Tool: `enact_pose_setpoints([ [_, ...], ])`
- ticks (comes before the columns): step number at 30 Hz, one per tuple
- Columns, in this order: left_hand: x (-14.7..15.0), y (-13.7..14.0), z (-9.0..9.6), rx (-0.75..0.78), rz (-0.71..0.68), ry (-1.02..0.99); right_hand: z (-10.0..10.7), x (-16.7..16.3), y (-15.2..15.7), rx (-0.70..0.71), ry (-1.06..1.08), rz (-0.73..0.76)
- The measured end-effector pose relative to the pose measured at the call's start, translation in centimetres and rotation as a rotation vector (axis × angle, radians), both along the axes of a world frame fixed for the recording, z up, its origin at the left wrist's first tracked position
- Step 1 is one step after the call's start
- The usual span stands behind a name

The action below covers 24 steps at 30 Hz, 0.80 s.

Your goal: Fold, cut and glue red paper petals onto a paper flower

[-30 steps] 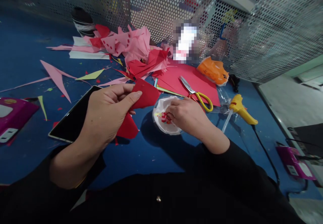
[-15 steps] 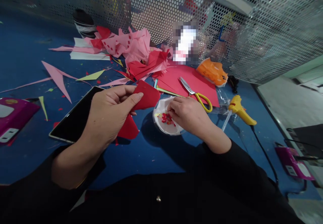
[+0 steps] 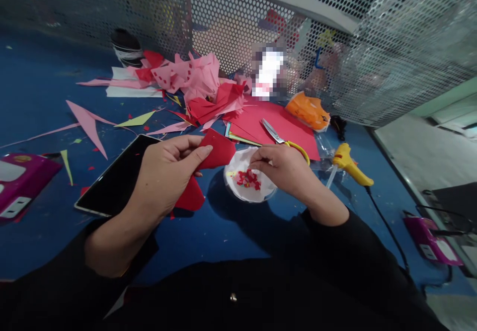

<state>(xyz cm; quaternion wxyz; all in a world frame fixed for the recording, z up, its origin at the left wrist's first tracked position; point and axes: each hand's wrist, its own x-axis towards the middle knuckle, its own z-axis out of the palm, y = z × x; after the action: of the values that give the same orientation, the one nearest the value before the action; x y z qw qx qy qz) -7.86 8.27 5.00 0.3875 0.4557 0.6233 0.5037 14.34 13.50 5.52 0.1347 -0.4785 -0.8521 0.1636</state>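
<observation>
Scissors (image 3: 285, 139) just behind white dish (image 3: 248, 194)

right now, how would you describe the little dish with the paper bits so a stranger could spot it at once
On the blue table, look between the two hands, just in front of the yellow-handled scissors. The dish sits under the right hand: a small round white bowl, the only container there, sprinkled with tiny red paper bits.
</observation>
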Motion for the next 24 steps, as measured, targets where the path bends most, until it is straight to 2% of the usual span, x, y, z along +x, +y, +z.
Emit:
enact_pose_setpoints([
  [7, 0.5, -0.2, 0.5, -0.003, 0.004, 0.005, 0.3, 0.6, 0.1, -0.180, 0.185, -0.043],
  [17, 0.5, -0.1, 0.3, -0.047, -0.063, -0.058, 0.9, 0.2, -0.3, -0.407, 0.595, -0.086],
  [21, 0.7, -0.1, 0.5, -0.073, -0.096, -0.061, 1.1, -0.5, -1.2, -0.377, 0.734, -0.074],
  [24, 0.9, -0.2, 0.5, -0.049, -0.123, -0.042, 1.2, -1.2, -2.0, -0.314, 0.744, -0.031],
])
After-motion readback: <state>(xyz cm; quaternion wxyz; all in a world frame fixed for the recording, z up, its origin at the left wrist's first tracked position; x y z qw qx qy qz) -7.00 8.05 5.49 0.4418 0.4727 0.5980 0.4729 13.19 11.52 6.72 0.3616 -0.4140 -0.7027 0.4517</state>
